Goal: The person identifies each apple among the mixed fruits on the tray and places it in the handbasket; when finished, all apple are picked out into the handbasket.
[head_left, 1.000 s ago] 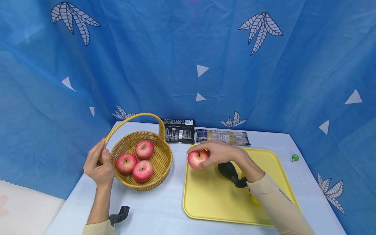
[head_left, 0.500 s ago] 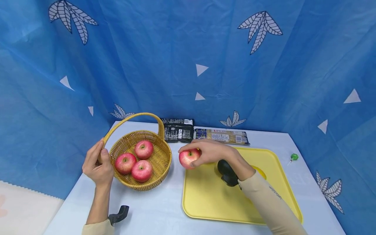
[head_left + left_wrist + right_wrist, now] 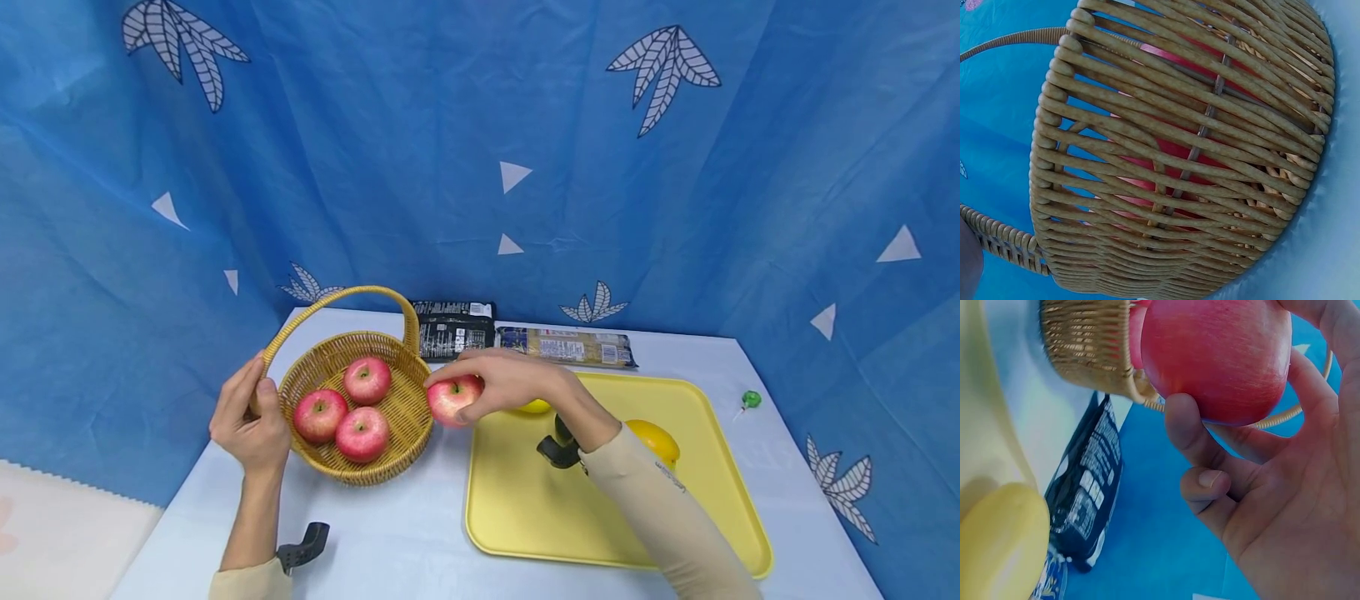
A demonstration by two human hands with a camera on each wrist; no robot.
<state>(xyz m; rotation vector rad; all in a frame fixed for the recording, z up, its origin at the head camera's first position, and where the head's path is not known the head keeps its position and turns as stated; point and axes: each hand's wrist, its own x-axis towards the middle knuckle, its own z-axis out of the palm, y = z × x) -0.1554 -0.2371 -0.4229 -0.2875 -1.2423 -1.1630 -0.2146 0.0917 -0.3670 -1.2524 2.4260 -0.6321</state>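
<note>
My left hand grips the side of the yellow-brown wicker basket's handle. Three red apples lie in the basket; through its weave in the left wrist view red shows. My right hand holds another red apple at the basket's right rim, above the table. In the right wrist view the fingers curl round this apple, with the basket just beyond it. Whether the apple touches the rim cannot be told.
A yellow tray on the right bears yellow, rounded fruit-like things, partly hidden by the right arm. Behind stand a black package and a long clear-and-blue package. A green lollipop lies at the far right.
My right hand has carried the apple leftward from above the tray's left edge to the basket's right rim. The left hand and basket have stayed almost in place.
</note>
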